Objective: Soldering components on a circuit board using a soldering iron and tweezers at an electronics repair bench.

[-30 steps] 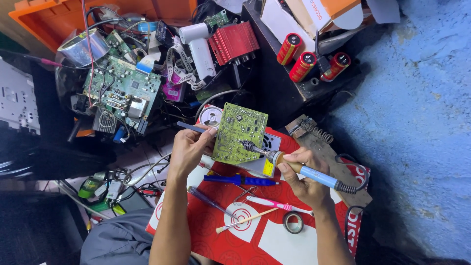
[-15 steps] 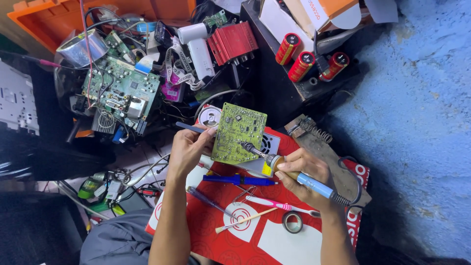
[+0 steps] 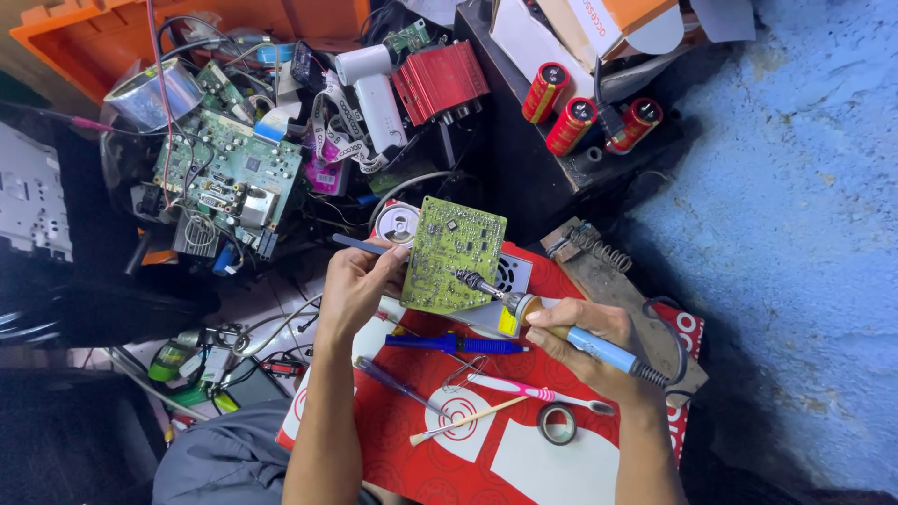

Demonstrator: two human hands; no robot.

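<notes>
**A:** Head view, hands first. What does each one have?

**B:** Left hand point(image 3: 355, 285) grips the left edge of a small green circuit board point(image 3: 455, 254), fingers curled round it, board tilted up off the mat. A thin grey tool (tweezers, probably, hard to tell) point(image 3: 360, 245) sticks out past the fingertips toward 10 o'clock. Right hand point(image 3: 585, 344) is closed round a soldering iron point(image 3: 561, 329) with a blue handle; the metal tip points toward 10 o'clock and touches the board near its lower right corner.

**A:** Where does the board sit overall?

**B:** Centre of frame, above the red mat point(image 3: 486, 440). A silver metal case with a fan grille point(image 3: 510, 281) lies just behind it, at 4 o'clock from the board.

**A:** On the mat?

**B:** At 6 o'clock from the board: a blue-handled screwdriver point(image 3: 458, 345), a pink toothbrush point(image 3: 538, 395), a wooden stick point(image 3: 463, 421), a dark screwdriver point(image 3: 398, 382) and a roll of black tape point(image 3: 558, 423), all apart from both hands.

**A:** Farther out?

**B:** At 10 o'clock, a larger green circuit board point(image 3: 229, 173) in a tangle of wires. At 12, a red finned block point(image 3: 440, 79) beside a white handheld tool point(image 3: 374, 93). At 1 to 2 o'clock, three red cylindrical capacitors point(image 3: 572, 122) on a dark box. Blue wall point(image 3: 804, 234) at 3 o'clock.
</notes>
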